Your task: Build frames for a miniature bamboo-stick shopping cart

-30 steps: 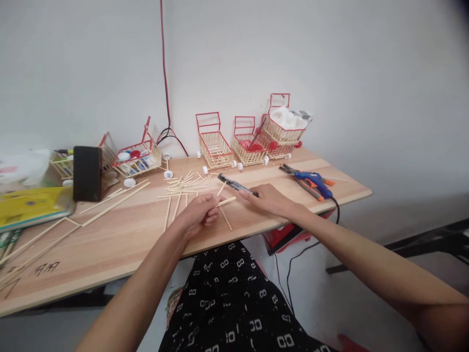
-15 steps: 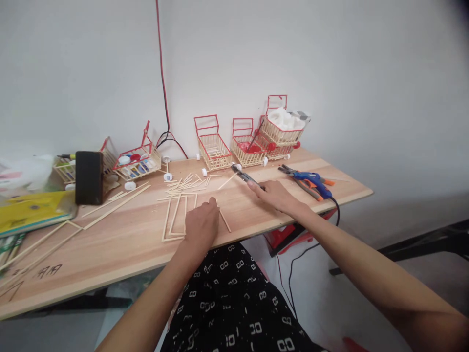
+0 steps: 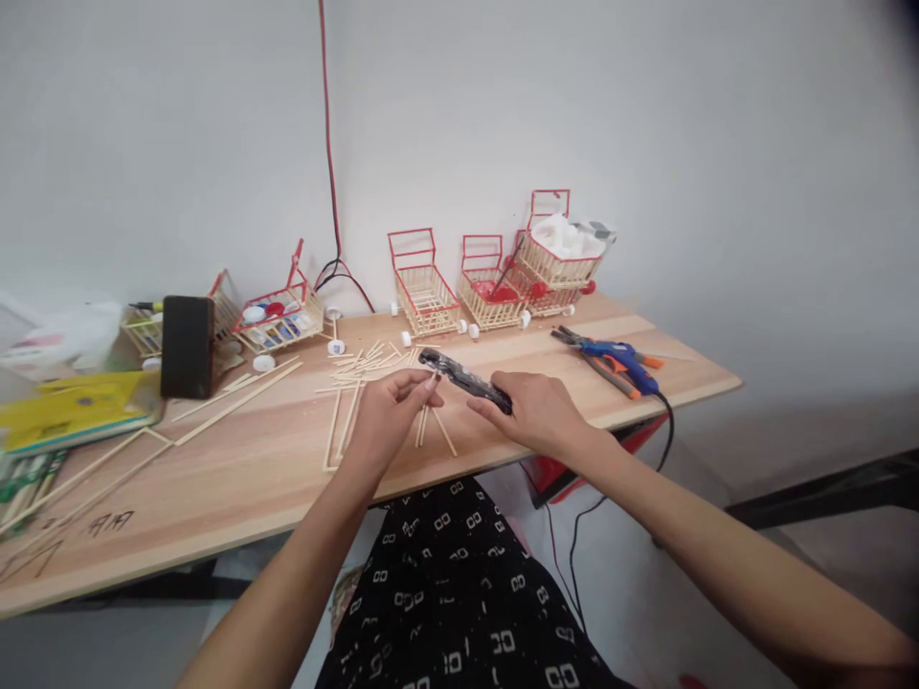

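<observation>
My left hand [image 3: 388, 413] pinches a thin bamboo stick [image 3: 424, 413] that points down toward the wooden table [image 3: 236, 469]. My right hand [image 3: 535, 413] grips a dark cutter tool [image 3: 463, 376], whose tip meets the top of the stick beside my left fingertips. A glued rectangular stick frame [image 3: 343, 429] lies flat just left of my left hand. Loose short sticks [image 3: 366, 364] lie scattered behind both hands.
Several small red-and-wood stick carts [image 3: 495, 282] stand along the wall. A blue glue gun [image 3: 617, 359] and pliers [image 3: 583, 346] lie at the right. A black phone [image 3: 187, 346], a yellow book [image 3: 76, 411] and long sticks [image 3: 230, 392] are at the left.
My left hand lifted off the table with a stick in its fingers. My right hand pulled the cutter back from the far side to meet the stick.
</observation>
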`<action>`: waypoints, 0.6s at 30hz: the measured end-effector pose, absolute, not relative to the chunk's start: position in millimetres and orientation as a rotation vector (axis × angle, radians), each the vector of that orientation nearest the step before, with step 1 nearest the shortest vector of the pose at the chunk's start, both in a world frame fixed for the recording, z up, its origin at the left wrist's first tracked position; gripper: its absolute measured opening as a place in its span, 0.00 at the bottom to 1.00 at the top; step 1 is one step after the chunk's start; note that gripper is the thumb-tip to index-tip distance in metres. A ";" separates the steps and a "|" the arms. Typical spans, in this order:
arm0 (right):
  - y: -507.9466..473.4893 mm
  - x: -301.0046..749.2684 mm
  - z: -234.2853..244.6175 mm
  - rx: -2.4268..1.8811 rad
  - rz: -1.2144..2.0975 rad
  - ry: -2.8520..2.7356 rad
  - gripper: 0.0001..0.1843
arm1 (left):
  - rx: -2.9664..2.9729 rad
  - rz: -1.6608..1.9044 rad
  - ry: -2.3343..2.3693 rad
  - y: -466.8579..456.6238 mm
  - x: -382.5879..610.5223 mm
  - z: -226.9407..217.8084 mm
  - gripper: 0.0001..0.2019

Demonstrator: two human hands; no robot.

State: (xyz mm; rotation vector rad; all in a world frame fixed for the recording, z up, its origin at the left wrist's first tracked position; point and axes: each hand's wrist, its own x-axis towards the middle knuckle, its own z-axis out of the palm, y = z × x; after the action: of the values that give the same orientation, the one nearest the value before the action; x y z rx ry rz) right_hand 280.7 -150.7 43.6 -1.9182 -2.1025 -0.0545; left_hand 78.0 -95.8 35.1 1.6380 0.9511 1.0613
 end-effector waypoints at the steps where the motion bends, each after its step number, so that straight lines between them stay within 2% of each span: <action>1: -152.3 279.4 44.5 -1.909 -0.049 -2.107 0.31 | 1.599 1.052 0.925 -96.7 79.0 34.3 0.10; 4: -156.4 278.6 47.9 -1.855 0.154 -2.120 0.31 | 1.506 1.037 0.860 -102.0 78.1 33.3 0.10; 8: -162.0 281.0 52.4 -1.644 0.758 -2.057 0.34 | 1.455 1.004 0.819 -110.8 75.5 37.4 0.11; 10: -164.4 282.1 53.4 -1.578 0.916 -1.999 0.35 | 1.446 0.996 0.817 -114.1 75.8 40.4 0.12; 18: -167.7 282.6 52.6 -1.577 0.817 -2.030 0.32 | 1.469 1.005 0.840 -117.1 79.3 43.5 0.11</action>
State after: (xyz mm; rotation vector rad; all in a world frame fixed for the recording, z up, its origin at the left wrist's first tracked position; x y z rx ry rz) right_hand 282.6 -167.7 52.6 -1.5775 -2.0301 0.8169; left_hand 79.3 -117.1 43.5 1.4691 0.8398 1.0048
